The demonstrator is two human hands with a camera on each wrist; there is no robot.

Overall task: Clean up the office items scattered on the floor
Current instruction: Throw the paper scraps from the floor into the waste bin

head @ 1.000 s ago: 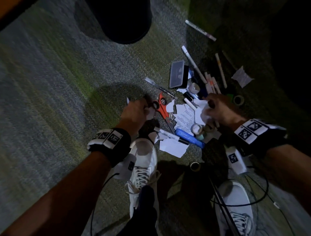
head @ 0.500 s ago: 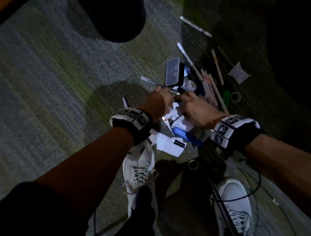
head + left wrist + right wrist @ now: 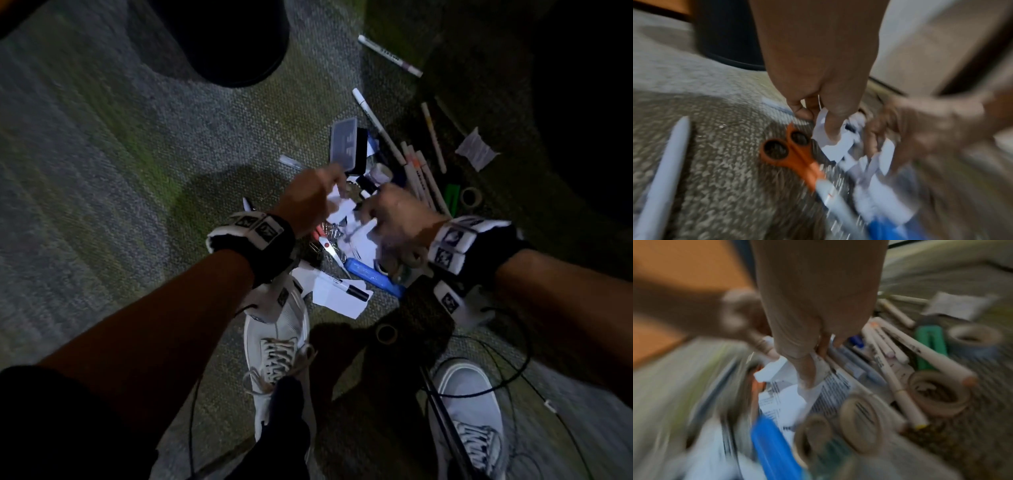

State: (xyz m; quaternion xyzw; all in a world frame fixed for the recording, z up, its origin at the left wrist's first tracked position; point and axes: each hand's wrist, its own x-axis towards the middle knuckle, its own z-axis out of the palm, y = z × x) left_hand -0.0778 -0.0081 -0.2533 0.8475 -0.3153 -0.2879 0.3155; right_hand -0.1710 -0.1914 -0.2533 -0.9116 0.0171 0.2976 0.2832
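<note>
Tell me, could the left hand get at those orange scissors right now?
Probably yes. The orange scissors lie uncovered on the carpet right beside the left hand, handles toward it. But its fingers already pinch paper scraps, so it would likely need to drop or bunch those first.

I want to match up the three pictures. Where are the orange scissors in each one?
Head view: the orange scissors lie at the centre, just below the left hand.
Left wrist view: the scissors lie in the middle, left of the white paper scraps.
Right wrist view: only an orange blur at the paper's left edge; too blurred to tell.
Shared landmark: the blue tube.
</note>
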